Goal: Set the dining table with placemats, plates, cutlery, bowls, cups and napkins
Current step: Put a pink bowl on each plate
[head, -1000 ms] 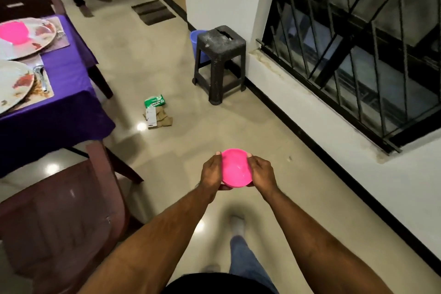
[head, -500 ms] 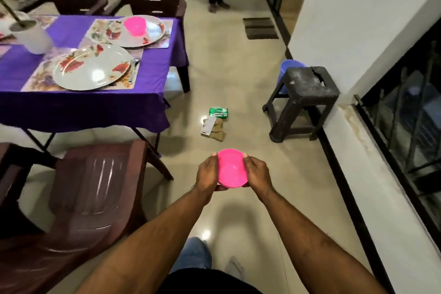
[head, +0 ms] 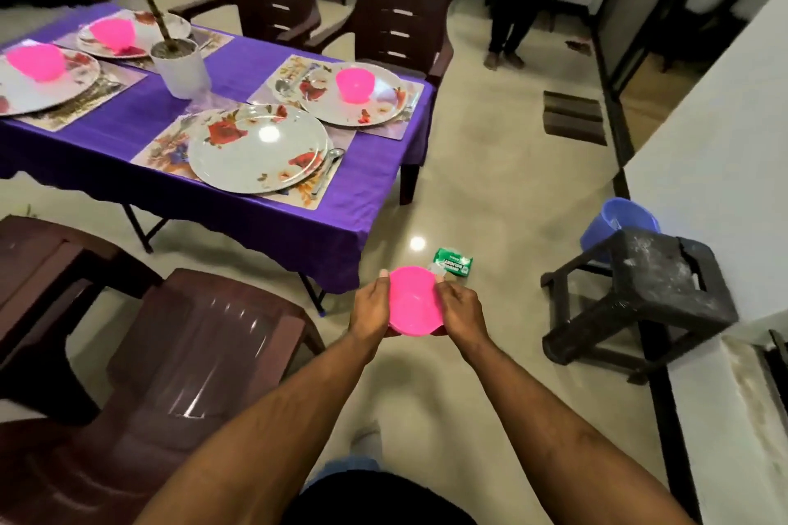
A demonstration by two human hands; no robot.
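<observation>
While you're carrying the pink bowl (head: 414, 302) toward the table (head: 128, 128), the step in hand looks like bowl placement — and it's nearly done. Three plates already have a pink bowl on them: one at abt 12 o'clock from your hands (head: 354, 85), two more far off at 10 o'clock (head: 36, 62) (head: 111, 34). The near plate (head: 258, 149), at roughly 11 o'clock from the bowl you're holding, sits bare on its placemat (head: 170, 153) w/ cutlery (head: 330, 164) just beside its right edge. That's most likely where this one goes.

Next move, as I judge it: step in twd the table corner, lift the bowl up and over the purple cloth edge, then set it upright on the middle of the bare plate. Mind the brown chair (head: 204, 354) at your 8 o'clock and the green packet (head: 453, 263) on the floor just past your hands — neither should catch your feet. No cups or napkins visible on the table, so those steps prob remain.

Hands: left hand (head: 370, 311) wraps the bowl's left wall, thumb up along the rim; right hand (head: 462, 311) does the same on the right side. Both are curled snug around it, holding it between them, opening facing you. Fingers under the base are hidden, so can't tell how they sit there.
</observation>
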